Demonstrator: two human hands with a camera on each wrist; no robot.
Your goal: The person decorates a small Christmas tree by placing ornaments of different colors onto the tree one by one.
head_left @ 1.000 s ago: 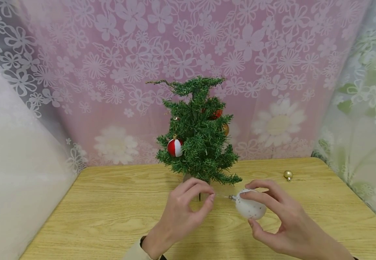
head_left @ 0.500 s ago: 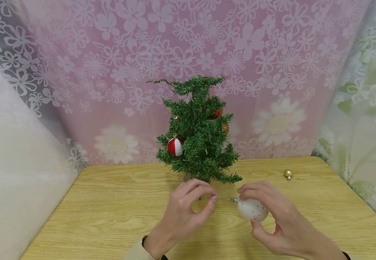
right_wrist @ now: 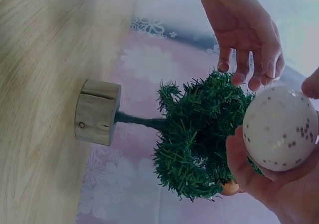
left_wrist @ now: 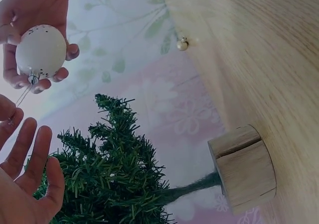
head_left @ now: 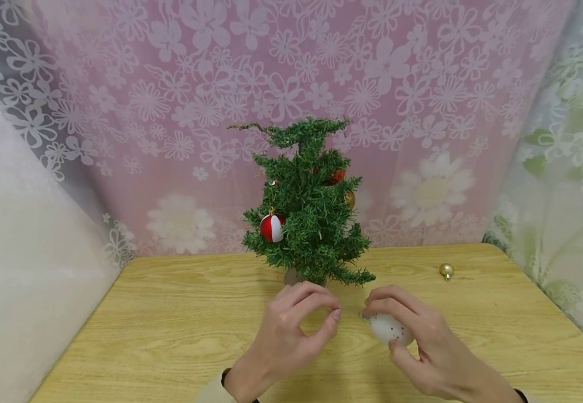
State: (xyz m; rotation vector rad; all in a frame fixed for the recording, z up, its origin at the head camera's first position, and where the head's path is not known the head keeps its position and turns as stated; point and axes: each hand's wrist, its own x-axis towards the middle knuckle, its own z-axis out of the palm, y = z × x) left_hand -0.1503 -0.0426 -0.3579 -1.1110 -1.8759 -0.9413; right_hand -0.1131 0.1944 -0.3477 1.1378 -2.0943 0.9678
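A white speckled Christmas bauble with a silver cap is held in my right hand, thumb below and fingers over its top. My left hand pinches the end of a thin thread loop between thumb and forefinger. In the left wrist view the thread runs taut from the bauble's cap to those fingertips, while the other fingers are spread. Both hands are in front of a small green Christmas tree, which stands on a round wooden base.
A red and white bauble hangs on the tree's left side. A red bauble and an orange-gold one show at its right. One small gold bauble lies on the wooden table at the back right. Floral curtains surround the table.
The right hand has lowered slightly and turned the bauble, its fingers now nearer the cap. The left hand has shifted slightly right and down, keeping its pinch on the thread.
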